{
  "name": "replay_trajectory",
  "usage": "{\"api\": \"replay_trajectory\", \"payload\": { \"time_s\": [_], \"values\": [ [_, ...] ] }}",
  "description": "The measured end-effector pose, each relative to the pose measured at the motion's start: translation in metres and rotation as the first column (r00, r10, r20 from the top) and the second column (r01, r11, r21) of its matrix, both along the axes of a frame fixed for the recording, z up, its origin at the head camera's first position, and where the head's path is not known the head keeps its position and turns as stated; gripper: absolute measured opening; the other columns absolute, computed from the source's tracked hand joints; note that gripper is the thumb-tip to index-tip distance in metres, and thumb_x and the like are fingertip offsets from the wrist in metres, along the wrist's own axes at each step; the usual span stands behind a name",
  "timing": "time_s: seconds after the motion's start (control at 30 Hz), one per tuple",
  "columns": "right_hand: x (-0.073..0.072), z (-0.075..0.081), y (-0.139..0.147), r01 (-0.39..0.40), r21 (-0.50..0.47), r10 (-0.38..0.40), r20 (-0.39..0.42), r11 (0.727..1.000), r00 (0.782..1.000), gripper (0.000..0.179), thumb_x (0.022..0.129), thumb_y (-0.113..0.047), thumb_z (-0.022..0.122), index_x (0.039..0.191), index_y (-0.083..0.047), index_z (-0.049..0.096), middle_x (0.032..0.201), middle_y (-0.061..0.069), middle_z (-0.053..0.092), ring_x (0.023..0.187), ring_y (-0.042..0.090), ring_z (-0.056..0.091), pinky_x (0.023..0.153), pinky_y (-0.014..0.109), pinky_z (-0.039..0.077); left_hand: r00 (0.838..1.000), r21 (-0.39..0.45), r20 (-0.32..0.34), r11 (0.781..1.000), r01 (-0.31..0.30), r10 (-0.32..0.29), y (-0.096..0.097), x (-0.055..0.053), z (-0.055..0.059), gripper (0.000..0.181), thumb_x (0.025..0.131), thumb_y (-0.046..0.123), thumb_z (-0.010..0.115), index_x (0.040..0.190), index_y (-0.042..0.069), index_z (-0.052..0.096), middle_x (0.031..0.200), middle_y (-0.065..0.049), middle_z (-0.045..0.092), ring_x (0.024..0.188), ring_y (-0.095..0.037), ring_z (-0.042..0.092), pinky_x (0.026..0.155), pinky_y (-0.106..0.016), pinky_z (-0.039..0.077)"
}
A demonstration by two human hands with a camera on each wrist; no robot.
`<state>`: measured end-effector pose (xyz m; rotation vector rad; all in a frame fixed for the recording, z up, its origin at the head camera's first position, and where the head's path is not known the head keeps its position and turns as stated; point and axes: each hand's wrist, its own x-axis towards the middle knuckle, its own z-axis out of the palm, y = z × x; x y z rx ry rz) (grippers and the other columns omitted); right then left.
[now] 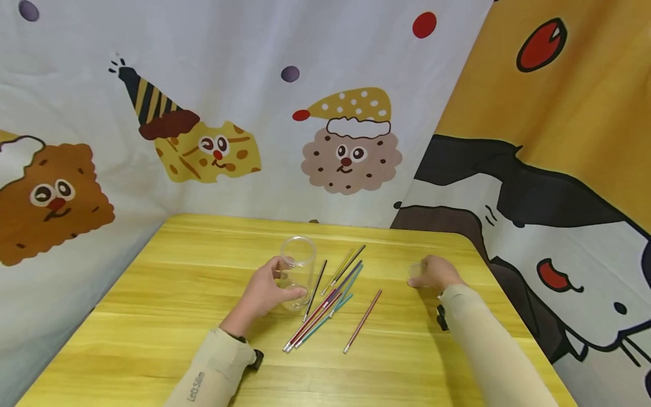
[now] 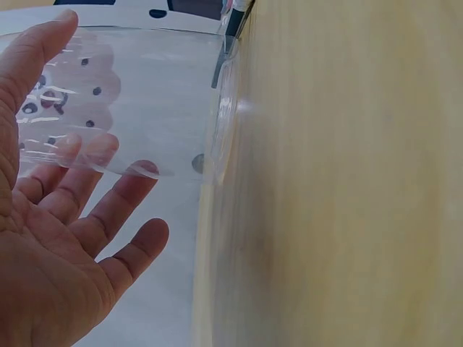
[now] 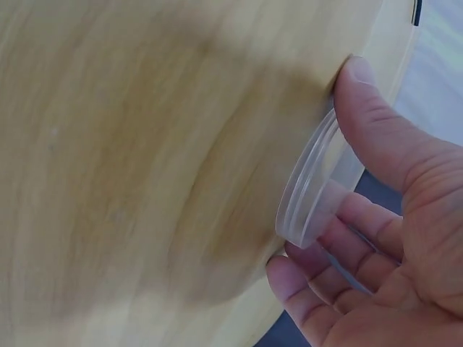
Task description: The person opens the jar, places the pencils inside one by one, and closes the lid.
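Observation:
A tall clear plastic jar (image 1: pixel 299 268) stands upright and uncovered on the table, left of some pencils. Around its side my left hand (image 1: pixel 265 291) holds it, thumb on the near side and fingers behind. The left wrist view shows the fingertips through the see-through wall (image 2: pixel 163 94). Over at the right, my right hand (image 1: pixel 437 272) grips a shallow clear lid (image 3: pixel 311 184) by its edge, between thumb and fingers, close to the tabletop. Whether the lid touches the wood I cannot tell. Several pencils (image 1: pixel 311 320) in red, blue, black and yellow lie loosely between the hands.
One red pencil (image 1: pixel 363 322) lies apart, right of the pile. The wood-grain table (image 1: pixel 152 316) ends at the back against a hanging cartoon-print cloth (image 1: pixel 244 198). Another printed cloth (image 1: pixel 508 186) hangs along the right side.

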<state>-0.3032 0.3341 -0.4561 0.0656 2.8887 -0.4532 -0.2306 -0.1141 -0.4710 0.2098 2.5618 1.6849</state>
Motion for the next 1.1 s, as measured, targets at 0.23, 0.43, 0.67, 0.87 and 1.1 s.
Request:
{"api": "replay_trajectory", "payload": {
  "time_s": [0.23,0.43,0.67,0.87,1.1],
  "values": [
    [-0.0033,0.0012,-0.0075,-0.010,0.033,0.010,0.005,0.999,1.000,0.088,0.078,-0.044,0.082,0.139,0.008,0.047,0.132,0.029,0.057,0.114,0.043,0.057,0.098,0.056,0.047,1.000,0.004,0.001,1.000,-0.010,0.010,-0.0045,0.0018,-0.0040,0.076,0.062,0.046,0.092,0.125,0.023,0.057,0.128,-0.005,0.061,0.117,-0.028,0.058,0.082,-0.038,0.056],
    [-0.0014,-0.0031,-0.0104,0.006,0.017,-0.007,0.018,1.000,1.000,0.088,0.079,-0.044,0.082,0.141,0.007,0.046,0.137,0.029,0.054,0.122,0.046,0.052,0.104,0.058,0.043,1.000,-0.004,-0.006,1.000,-0.013,0.013,-0.0060,0.0035,-0.0072,0.072,0.060,0.050,0.092,0.120,0.029,0.057,0.127,-0.005,0.062,0.114,-0.027,0.058,0.082,-0.037,0.056],
    [0.0029,-0.0060,-0.0082,-0.004,-0.004,0.004,-0.005,1.000,1.000,0.088,0.081,-0.044,0.080,0.142,0.008,0.043,0.139,0.030,0.051,0.123,0.047,0.051,0.105,0.059,0.042,1.000,-0.004,0.007,1.000,-0.014,0.014,-0.0063,0.0024,-0.0057,0.072,0.062,0.044,0.093,0.122,0.027,0.057,0.127,-0.006,0.061,0.115,-0.027,0.058,0.081,-0.037,0.056],
    [0.0012,-0.0056,-0.0092,-0.032,0.009,0.032,-0.032,0.999,0.999,0.090,0.083,-0.045,0.078,0.145,0.008,0.040,0.141,0.032,0.049,0.126,0.048,0.049,0.107,0.060,0.039,1.000,0.001,0.001,1.000,-0.012,0.012,-0.0077,0.0003,-0.0032,0.075,0.063,0.045,0.092,0.125,0.024,0.056,0.130,-0.007,0.060,0.120,-0.030,0.058,0.085,-0.039,0.057],
    [0.0064,-0.0037,-0.0043,-0.041,0.136,0.058,-0.123,0.990,0.991,0.100,0.080,-0.051,0.078,0.154,-0.003,0.029,0.149,0.033,0.039,0.133,0.058,0.036,0.106,0.069,0.034,1.000,-0.018,-0.024,1.000,0.014,-0.014,-0.0033,-0.0015,-0.0032,0.075,0.061,0.051,0.091,0.122,0.027,0.056,0.127,-0.007,0.062,0.117,-0.029,0.058,0.079,-0.036,0.057]
  ]
}}
